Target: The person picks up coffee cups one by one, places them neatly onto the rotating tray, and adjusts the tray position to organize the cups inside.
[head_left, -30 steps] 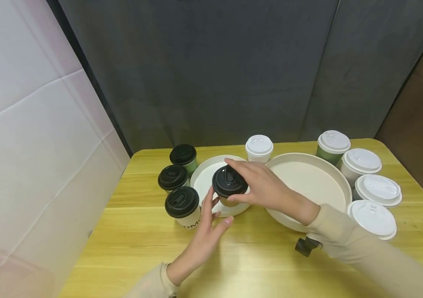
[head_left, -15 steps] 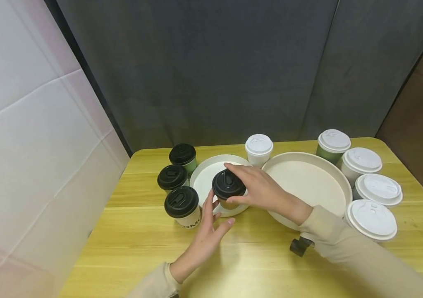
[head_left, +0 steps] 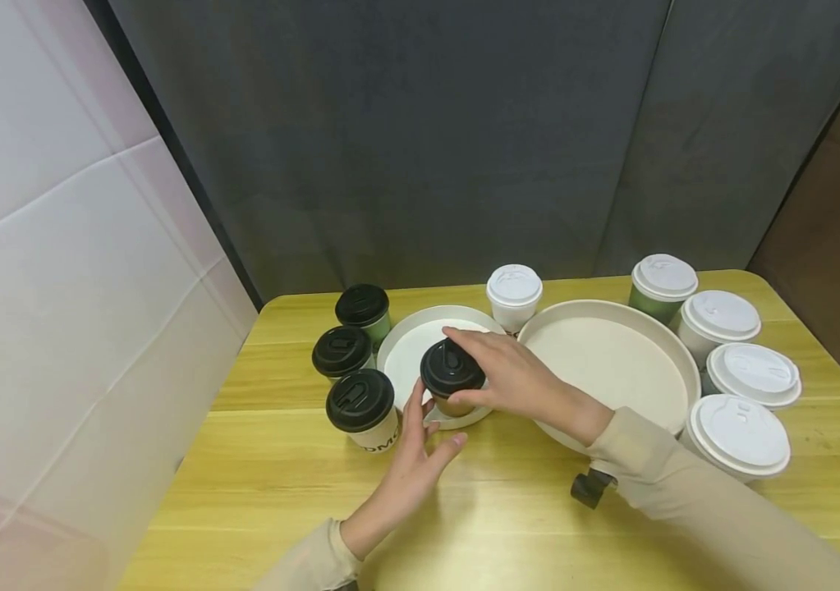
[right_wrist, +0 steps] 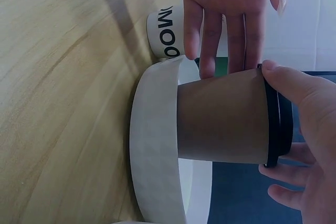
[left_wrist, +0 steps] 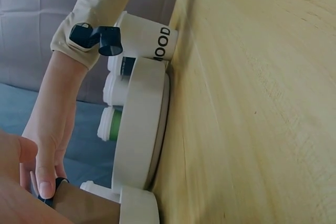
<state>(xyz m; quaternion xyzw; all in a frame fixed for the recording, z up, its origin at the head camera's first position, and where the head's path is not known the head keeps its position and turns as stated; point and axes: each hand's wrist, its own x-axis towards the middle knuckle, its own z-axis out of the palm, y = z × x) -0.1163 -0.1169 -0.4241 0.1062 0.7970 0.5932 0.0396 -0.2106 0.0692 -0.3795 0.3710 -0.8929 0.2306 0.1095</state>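
Left hand (head_left: 406, 469): reached up at lower centre; its fingers lay extended beside the brown cup (right_wrist: 223, 121)
Right hand (head_left: 511, 376): gripped that cup's black lid (head_left: 449, 368) between thumb and fingers
Black-lidded cups (head_left: 341, 351): three stood left of centre
White tray (head_left: 406, 355): sat mid-frame; the brown cup was upright within its rim, base hidden
White-lidded cup (head_left: 514, 287): stood behind, between both trays
Cream tray (head_left: 612, 361): lay right of centre; four more white-lidded cups (head_left: 754, 371) lined the right

A tapered brown paper cup (right_wrist: 223, 119) wears a round black lid (head_left: 452, 367). The smaller round tray (head_left: 406, 355) is white, the larger round tray (head_left: 612, 361) cream. Streaky grain patterns the yellow wooden surface (head_left: 257, 476). Black lettering marks an off-white paper cup (head_left: 378, 433); the fabric sleeves (head_left: 715, 501) are beige.
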